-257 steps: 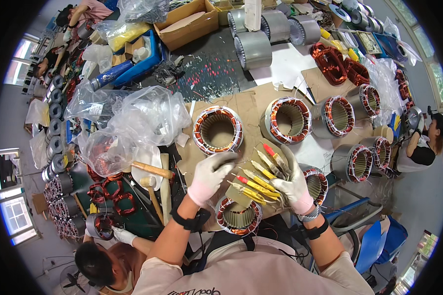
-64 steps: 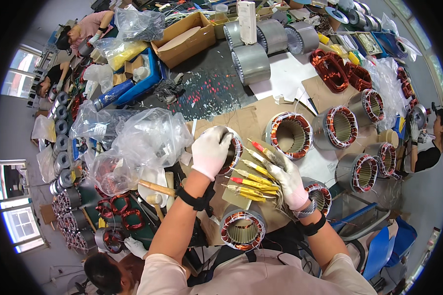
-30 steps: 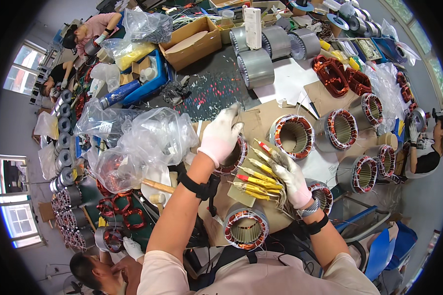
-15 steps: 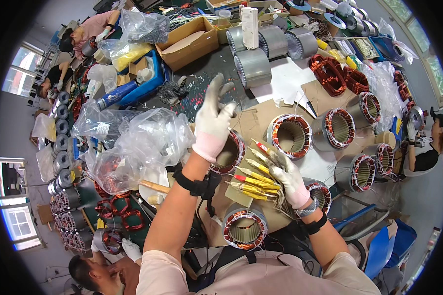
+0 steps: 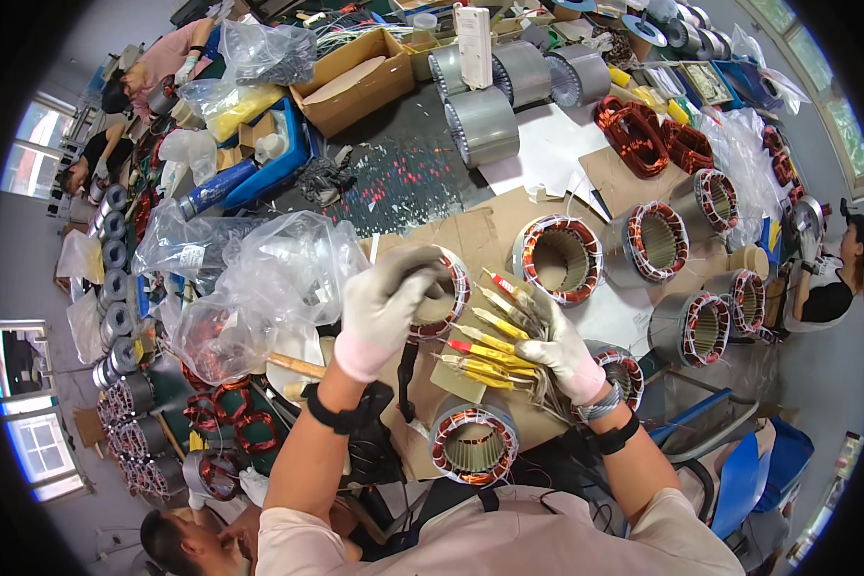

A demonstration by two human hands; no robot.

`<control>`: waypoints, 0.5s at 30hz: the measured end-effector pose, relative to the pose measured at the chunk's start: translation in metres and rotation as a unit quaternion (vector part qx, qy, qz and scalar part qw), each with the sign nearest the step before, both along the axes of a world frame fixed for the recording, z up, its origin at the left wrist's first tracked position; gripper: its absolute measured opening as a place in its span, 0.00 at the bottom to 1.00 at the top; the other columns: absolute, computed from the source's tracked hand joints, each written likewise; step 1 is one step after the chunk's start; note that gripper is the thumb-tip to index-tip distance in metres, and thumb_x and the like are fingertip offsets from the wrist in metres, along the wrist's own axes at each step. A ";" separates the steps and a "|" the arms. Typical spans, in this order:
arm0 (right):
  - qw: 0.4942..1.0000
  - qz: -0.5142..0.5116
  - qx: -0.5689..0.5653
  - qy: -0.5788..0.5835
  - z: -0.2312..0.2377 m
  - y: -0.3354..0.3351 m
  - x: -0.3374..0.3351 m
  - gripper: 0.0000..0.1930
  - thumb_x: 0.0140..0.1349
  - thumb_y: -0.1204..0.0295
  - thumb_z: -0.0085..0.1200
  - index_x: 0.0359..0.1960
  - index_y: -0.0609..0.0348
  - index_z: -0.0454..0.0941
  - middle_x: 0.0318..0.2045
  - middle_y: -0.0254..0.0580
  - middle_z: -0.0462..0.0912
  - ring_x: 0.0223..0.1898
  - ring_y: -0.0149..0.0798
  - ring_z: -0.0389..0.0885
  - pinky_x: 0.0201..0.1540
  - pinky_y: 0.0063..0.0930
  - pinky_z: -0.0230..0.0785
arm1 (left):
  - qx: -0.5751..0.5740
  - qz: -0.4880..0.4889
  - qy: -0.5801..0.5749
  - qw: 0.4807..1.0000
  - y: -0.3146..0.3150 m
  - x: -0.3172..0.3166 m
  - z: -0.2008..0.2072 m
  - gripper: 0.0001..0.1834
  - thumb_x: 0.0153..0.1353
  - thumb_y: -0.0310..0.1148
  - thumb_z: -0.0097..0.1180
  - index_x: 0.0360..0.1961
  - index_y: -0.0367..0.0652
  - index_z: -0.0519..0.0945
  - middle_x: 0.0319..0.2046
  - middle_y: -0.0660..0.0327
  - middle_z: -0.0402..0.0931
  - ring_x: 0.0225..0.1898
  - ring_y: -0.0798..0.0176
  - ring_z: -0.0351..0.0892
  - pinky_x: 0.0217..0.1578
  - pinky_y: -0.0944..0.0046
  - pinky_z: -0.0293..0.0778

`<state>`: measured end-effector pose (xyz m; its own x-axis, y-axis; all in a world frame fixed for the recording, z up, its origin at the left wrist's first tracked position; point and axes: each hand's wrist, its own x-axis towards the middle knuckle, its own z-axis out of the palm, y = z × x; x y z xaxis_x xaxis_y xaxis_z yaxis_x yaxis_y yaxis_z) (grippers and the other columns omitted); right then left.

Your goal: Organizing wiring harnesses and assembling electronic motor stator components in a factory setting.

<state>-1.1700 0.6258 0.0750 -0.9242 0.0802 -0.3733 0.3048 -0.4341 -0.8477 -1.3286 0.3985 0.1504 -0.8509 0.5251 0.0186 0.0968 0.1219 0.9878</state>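
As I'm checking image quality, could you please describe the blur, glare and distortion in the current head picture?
Head view: the white-and-grey gloved left hand looks blurred at its fingers; the clear, crumpled plastic bags show pale highlights; the bright, rectangular lower-left window is partly washed out; straight edges bow toward the picture's dark rim.

A dark surface (image 5: pixel 408 117) is speckled red and white where bare. The near part is covered with brown cardboard (image 5: pixel 475 232), on which several wound stators (image 5: pixel 680 331) are stood. White paper (image 5: pixel 540 154) is spread farther back; gray cylinders (image 5: pixel 482 127) are grouped at its edge. Also set out: an open cardboard box (image 5: pixel 360 100), a blue bin (image 5: pixel 293 168), a crumpled black bundle (image 5: pixel 324 180), clear plastic bags (image 5: pixel 288 269) at left, copper coils (image 5: pixel 612 134) at right.
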 end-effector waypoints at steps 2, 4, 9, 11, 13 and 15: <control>1.000 0.004 -0.021 -0.003 0.001 0.001 -0.001 0.53 0.55 0.72 0.70 0.79 0.66 0.50 0.74 0.49 0.65 0.75 0.43 0.64 0.78 0.37 0.56 | 0.036 0.008 0.048 0.998 -0.012 0.006 -0.006 0.11 0.73 0.23 0.55 0.53 0.32 0.82 0.44 0.52 0.88 0.41 0.62 0.88 0.44 0.62 0.83; 0.999 0.010 -0.041 -0.005 0.005 0.001 -0.003 0.55 0.53 0.73 0.71 0.80 0.66 0.48 0.75 0.49 0.63 0.76 0.43 0.63 0.78 0.37 0.54 | 0.014 -0.011 0.078 0.997 -0.022 0.005 -0.008 0.11 0.72 0.22 0.57 0.53 0.33 0.82 0.43 0.51 0.88 0.41 0.61 0.89 0.44 0.61 0.83; 1.000 0.008 -0.015 -0.009 0.005 -0.001 -0.003 0.54 0.53 0.77 0.69 0.80 0.66 0.48 0.74 0.49 0.65 0.75 0.43 0.64 0.78 0.38 0.55 | -0.361 -0.220 0.289 0.859 -0.038 0.001 -0.025 0.13 0.66 0.30 0.60 0.51 0.47 0.84 0.32 0.54 0.85 0.33 0.48 0.86 0.34 0.52 0.81; 1.000 0.006 -0.026 -0.007 0.005 -0.002 -0.002 0.53 0.53 0.79 0.68 0.80 0.66 0.48 0.74 0.50 0.65 0.75 0.43 0.64 0.78 0.39 0.56 | -0.369 -0.225 0.300 0.850 -0.043 0.004 -0.028 0.12 0.66 0.32 0.60 0.49 0.49 0.85 0.26 0.56 0.82 0.29 0.48 0.84 0.31 0.50 0.79; 0.999 0.004 -0.038 -0.006 0.005 -0.004 -0.002 0.53 0.54 0.81 0.67 0.80 0.66 0.48 0.73 0.50 0.66 0.75 0.43 0.64 0.78 0.39 0.56 | -0.361 -0.225 0.309 0.850 -0.048 0.005 -0.033 0.12 0.66 0.32 0.61 0.50 0.50 0.85 0.26 0.56 0.81 0.28 0.49 0.84 0.30 0.51 0.79; 0.999 -0.006 -0.036 -0.017 0.006 -0.005 -0.003 0.52 0.53 0.84 0.65 0.80 0.66 0.48 0.73 0.50 0.66 0.75 0.43 0.65 0.78 0.39 0.57 | -0.365 -0.233 0.313 0.845 -0.047 0.004 -0.036 0.12 0.66 0.33 0.61 0.50 0.50 0.85 0.25 0.56 0.81 0.28 0.49 0.84 0.30 0.51 0.78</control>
